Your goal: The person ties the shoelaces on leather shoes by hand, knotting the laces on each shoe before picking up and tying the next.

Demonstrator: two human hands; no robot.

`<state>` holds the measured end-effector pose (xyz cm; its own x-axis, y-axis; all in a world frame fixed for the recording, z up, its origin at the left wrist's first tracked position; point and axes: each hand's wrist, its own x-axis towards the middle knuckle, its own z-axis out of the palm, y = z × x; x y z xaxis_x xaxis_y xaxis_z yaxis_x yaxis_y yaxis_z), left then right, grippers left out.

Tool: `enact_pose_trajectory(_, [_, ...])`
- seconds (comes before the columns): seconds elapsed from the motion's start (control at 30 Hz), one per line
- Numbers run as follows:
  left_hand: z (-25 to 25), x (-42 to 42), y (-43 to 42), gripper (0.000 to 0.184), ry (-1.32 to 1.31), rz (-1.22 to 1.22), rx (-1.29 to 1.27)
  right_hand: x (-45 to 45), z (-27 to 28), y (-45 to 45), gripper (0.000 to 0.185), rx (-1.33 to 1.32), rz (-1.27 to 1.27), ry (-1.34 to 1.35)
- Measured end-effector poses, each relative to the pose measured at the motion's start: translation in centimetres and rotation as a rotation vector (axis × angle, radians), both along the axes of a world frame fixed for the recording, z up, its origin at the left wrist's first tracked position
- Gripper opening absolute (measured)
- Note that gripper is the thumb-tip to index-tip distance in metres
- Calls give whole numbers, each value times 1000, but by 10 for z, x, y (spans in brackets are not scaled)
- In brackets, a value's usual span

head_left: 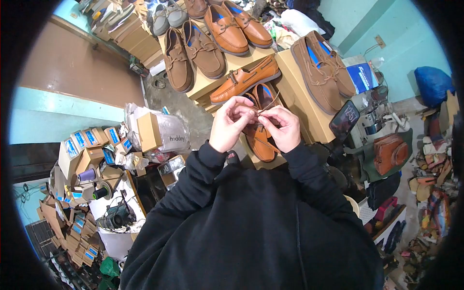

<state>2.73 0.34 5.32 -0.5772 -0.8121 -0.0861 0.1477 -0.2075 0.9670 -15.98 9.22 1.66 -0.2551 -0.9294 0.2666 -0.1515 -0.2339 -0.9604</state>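
Brown lace (261, 111) between both hands (256, 123)

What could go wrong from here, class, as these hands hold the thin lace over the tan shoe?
The lace is thin and pinched only by the fingertips of the left hand and right hand, so it might slip free. The tan shoe sits close beneath, so a sleeve or wrist could nudge it. The tilted shoe just beyond might also get knocked.
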Motion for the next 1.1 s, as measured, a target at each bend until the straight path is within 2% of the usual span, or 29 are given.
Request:
enact_pose_trajectory(0.03, [2, 1, 0, 27, -2, 0, 27, -1, 5, 1, 12, -8, -16, 105])
enact_pose_trajectory(0.13, [3, 0, 2, 31, -97, 17, -43, 0, 10, 4, 16, -26, -29, 188])
enact_pose_trajectory(0.23, [12, -2, 7, 32, -87, 6, -57, 1, 12, 3, 20, -32, -45, 166])
enact_pose_trajectory(0.53, [-2, 3, 0, 40, -61, -44, -48, 0, 14, 3, 19, -11, -29, 107])
enact_pose_trajectory(0.83, [-11, 4, -4, 44, 18, -49, 63, 4, 9, 4, 22, 2, -52, 77])
enact_pose_trajectory(0.93, [-9, 3, -7, 41, 19, -67, 7, 3, 7, 4, 22, 4, -27, 106])
enact_pose_trajectory(1.1, [-4, -2, -3, 33, -44, -19, -108, -2, 6, 2, 19, 73, 50, -53])
